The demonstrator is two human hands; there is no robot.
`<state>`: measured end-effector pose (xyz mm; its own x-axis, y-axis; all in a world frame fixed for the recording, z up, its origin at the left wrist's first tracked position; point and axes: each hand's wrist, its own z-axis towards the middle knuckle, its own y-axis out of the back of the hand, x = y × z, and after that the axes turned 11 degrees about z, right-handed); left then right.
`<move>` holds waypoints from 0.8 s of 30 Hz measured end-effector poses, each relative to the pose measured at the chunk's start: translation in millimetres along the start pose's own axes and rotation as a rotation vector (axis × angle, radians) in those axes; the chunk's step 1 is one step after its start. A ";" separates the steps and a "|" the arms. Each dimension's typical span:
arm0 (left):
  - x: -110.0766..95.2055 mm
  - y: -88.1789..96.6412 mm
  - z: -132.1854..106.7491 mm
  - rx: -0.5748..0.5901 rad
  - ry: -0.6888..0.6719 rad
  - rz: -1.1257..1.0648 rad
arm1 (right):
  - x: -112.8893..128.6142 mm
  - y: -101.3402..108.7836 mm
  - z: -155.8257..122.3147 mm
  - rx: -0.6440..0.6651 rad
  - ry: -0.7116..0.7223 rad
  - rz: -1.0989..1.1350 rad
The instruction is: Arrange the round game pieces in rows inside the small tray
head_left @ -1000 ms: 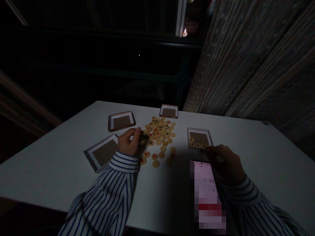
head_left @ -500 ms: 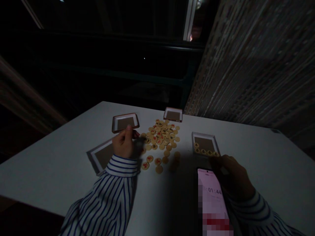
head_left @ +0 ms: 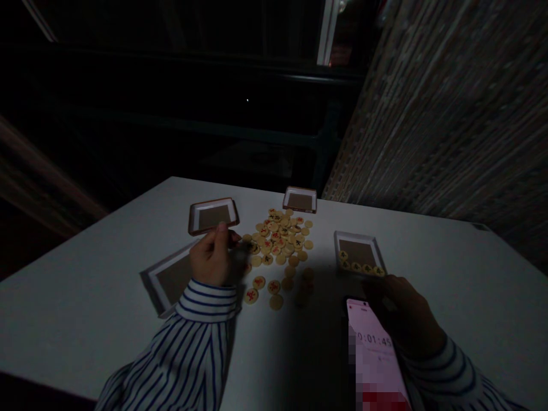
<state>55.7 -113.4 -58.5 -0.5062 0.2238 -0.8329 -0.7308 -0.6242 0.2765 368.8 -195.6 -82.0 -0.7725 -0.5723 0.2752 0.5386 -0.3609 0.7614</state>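
Note:
My left hand hovers at the left edge of a loose pile of round wooden Chinese chess pieces. Its fingers are curled in, and whatever they may pinch is hidden. Nearer to me lie a few pieces with red characters and a blank-faced one. Over on the right, my right hand is curled in shadow beside a lit phone. I cannot make out anything between its fingers. Just beyond it, a grey-rimmed tray holds several black-marked pieces along its near and left sides.
Two brown-rimmed trays stand farther back, one at the left and one at the rear middle. A larger grey-rimmed tray lies partly behind my left arm. Beyond the white table hangs a string curtain at the right.
The phone's timer went from 01:44 to 01:45. My view shifted slightly. Both hands keep nearly the same poses and places, and the pieces in the right tray look unchanged.

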 end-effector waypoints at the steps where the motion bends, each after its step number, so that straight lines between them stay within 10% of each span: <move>1: -0.2 -0.2 -0.1 -0.002 0.006 0.005 | 0.4 0.4 0.6 -0.001 0.000 -0.004; 24: 14.2 -3.8 6.8 0.072 0.028 -0.002 | 4.2 -2.6 9.9 0.003 0.000 0.094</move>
<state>48.2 -102.8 -68.1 -0.4924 0.2032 -0.8463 -0.7635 -0.5678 0.3078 360.9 -189.8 -77.0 -0.7187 -0.6036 0.3451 0.6075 -0.3036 0.7340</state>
